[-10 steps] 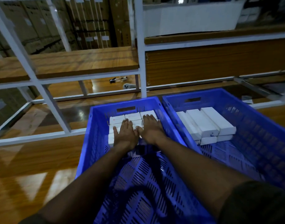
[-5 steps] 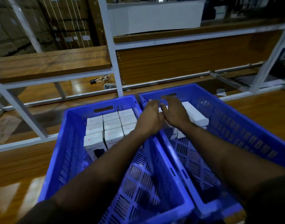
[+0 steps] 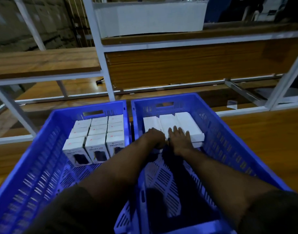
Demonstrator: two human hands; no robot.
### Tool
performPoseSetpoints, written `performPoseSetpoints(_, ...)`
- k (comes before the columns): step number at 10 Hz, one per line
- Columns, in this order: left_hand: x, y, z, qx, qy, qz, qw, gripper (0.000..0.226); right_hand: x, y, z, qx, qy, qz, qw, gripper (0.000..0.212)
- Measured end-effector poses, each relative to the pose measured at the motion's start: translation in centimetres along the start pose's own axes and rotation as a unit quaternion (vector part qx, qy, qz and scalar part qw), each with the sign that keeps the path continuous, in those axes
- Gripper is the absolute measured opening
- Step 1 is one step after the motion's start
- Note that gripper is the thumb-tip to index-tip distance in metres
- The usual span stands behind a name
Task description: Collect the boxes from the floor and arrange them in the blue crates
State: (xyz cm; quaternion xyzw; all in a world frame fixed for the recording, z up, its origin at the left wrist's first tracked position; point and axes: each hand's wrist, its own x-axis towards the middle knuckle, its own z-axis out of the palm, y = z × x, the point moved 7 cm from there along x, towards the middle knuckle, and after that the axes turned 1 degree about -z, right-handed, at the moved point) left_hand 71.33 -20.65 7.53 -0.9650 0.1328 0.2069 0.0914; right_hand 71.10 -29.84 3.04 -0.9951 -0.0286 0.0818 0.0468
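- Both hands are in the right crate (image 3: 229, 149), on the white boxes (image 3: 187, 124).
- Left hand (image 3: 155, 138) has curled fingers; I cannot tell what it holds.
- Right hand (image 3: 179, 138) lies flat, fingers straight.
- More boxes (image 3: 96, 132) stand in the left crate (image 3: 35, 166).

A white-framed wooden shelf rack (image 3: 101, 68) is seen across the upper frame. A white carton (image 3: 150, 17) is set on it at top centre. Brown cartons (image 3: 26, 22) are stacked at upper left.

Two blue crates: left crate (image 3: 35, 166) held upright boxes (image 3: 96, 132); right crate (image 3: 229, 141), flat white boxes (image 3: 187, 124) under left hand (image 3: 155, 138) and right hand (image 3: 179, 141).
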Motion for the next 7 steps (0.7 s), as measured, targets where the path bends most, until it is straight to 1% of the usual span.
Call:
performPoseSetpoints(1,0.8,-0.5,0.4,0.002,-0.001,-0.003,1.0,0.063,-0.3,-0.2,-0.2,-0.002,0.003,-0.007,1.0,0.065)
performPoseSetpoints(2,1.4,-1.2,0.9,-0.033,0.0,-0.01,0.999,0.07,-0.3,-0.1,-0.7,0.006,0.0,-0.01,1.0,0.068)
performPoseSetpoints(3,0.6,-1.6,0.2,-0.094,0.057,0.008,0.994,0.064,-0.7,-0.5,-1.8,0.032,0.034,-0.027,0.999,0.068)
performPoseSetpoints(4,-0.9,-1.6,-1.0,-0.12,0.133,0.025,0.983,0.058,-1.6,-1.1,-2.9,0.063,0.064,-0.032,0.995,0.066)
performPoseSetpoints(5,-4.0,-1.8,-2.9,-0.158,0.226,0.041,0.96,0.048,-3.0,-2.2,-4.9,0.095,0.123,-0.04,0.987,0.056)
performPoseSetpoints(6,-6.9,-3.1,-4.0,-0.19,0.298,0.04,0.935,0.041,-4.5,-3.6,-7.1,0.099,0.19,-0.053,0.975,0.05)
performPoseSetpoints(7,-11.6,-5.6,-4.4,-0.2,0.383,0.027,0.901,0.04,-6.9,-5.8,-9.3,0.108,0.241,-0.044,0.964,0.05)
